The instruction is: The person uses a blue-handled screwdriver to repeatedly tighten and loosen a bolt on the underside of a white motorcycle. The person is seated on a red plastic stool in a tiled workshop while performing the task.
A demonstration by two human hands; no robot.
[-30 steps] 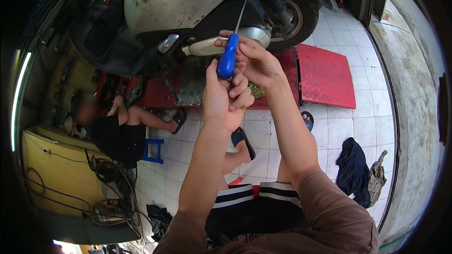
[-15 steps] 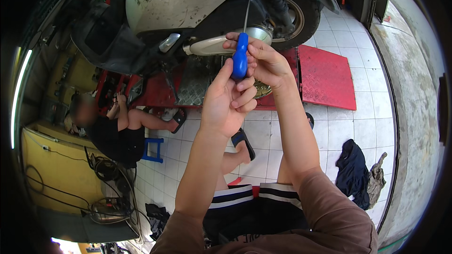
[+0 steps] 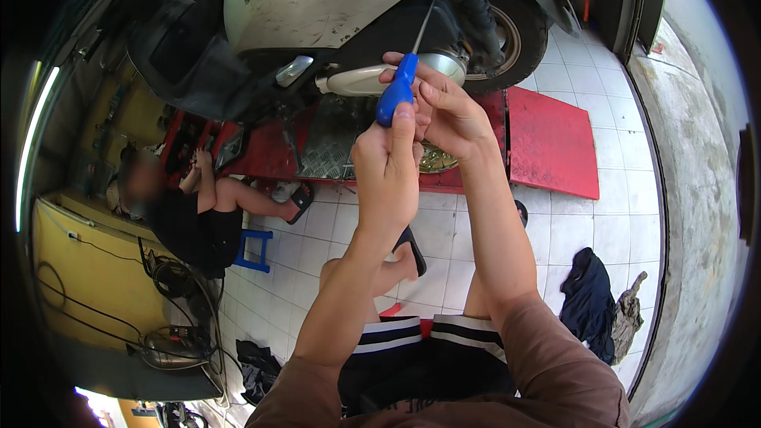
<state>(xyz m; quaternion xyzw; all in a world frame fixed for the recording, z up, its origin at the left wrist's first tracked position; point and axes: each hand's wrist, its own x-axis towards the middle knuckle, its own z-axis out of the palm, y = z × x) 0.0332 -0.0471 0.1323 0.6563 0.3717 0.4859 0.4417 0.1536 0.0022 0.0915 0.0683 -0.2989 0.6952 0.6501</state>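
A screwdriver (image 3: 396, 93) with a blue handle and a long thin metal shaft is held up in front of the scooter (image 3: 333, 12). My left hand (image 3: 388, 170) has its fingers curled at the butt of the handle, the thumb pressed against it. Higher up, my right hand (image 3: 456, 115) grips around the handle's upper part, fingertips showing past its left side. The shaft points up and slightly right, overlapping the dark area beside the shock absorber (image 3: 476, 12). Whether its tip touches the scooter I cannot tell.
The scooter stands on a red lift platform (image 3: 551, 143). Under my hands lies a gold round part (image 3: 436, 160), partly hidden. At the left a person (image 3: 190, 218) sits on a blue stool (image 3: 255, 247). Dark cloth (image 3: 588, 301) lies on the tiles at the right; hoses and a tank (image 3: 176, 349) stand lower left.
My left hand has turned, its fingers now curled inward and its thumb up on the butt. The screwdriver leans more to the right. The whole view has shifted slightly.
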